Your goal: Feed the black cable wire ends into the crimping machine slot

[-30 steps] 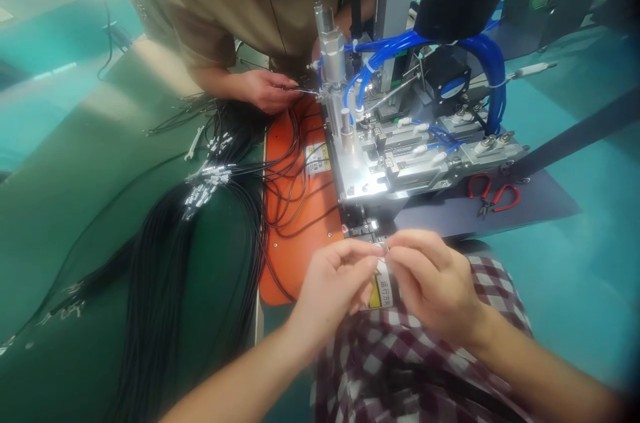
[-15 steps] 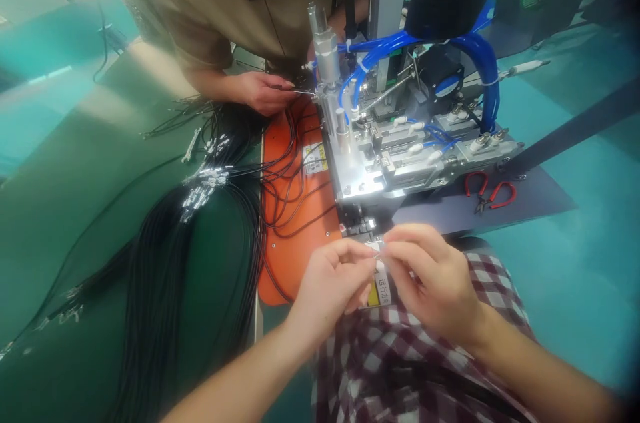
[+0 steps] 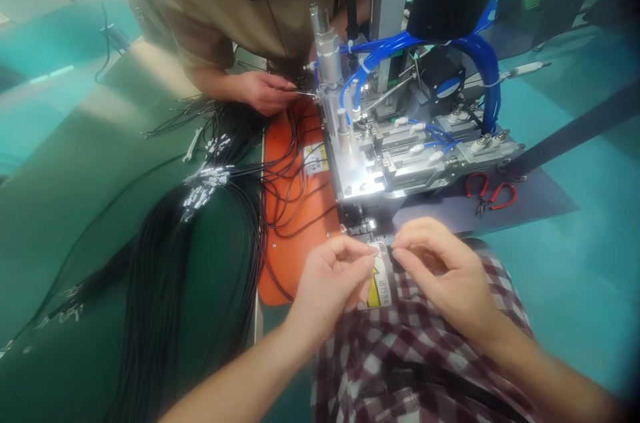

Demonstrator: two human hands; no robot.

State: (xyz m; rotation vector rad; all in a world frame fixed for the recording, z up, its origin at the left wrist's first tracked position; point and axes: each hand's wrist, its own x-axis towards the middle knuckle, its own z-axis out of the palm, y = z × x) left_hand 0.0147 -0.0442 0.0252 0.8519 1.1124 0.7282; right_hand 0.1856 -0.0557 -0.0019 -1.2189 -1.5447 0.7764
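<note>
My left hand (image 3: 345,266) is closed in a pinch on a thin pale wire (image 3: 379,253), whose short end sticks out past the fingertips. Just to its right, my right hand (image 3: 443,266) has its thumb and index fingertips close together, apart from the wire. Whatever lies between those right fingertips is too small to make out. Both hands are above my checked clothing, near a label (image 3: 381,286) with a yellow mark. Beyond them stands a metal machine (image 3: 365,176) with blue air tubes (image 3: 385,46).
Black cables (image 3: 155,263) with silvery ends lie on the green table (image 3: 65,210), some crossing an orange base plate (image 3: 300,210). A wrench (image 3: 192,144) lies nearby. Red-handled pliers (image 3: 483,203) rest at right. Opposite, a co-worker's hand (image 3: 267,91) holds a thin item against the machine.
My right hand has moved slightly right, away from my left fingertips, uncovering the wire end and more of the label. My left hand keeps its pinch.
</note>
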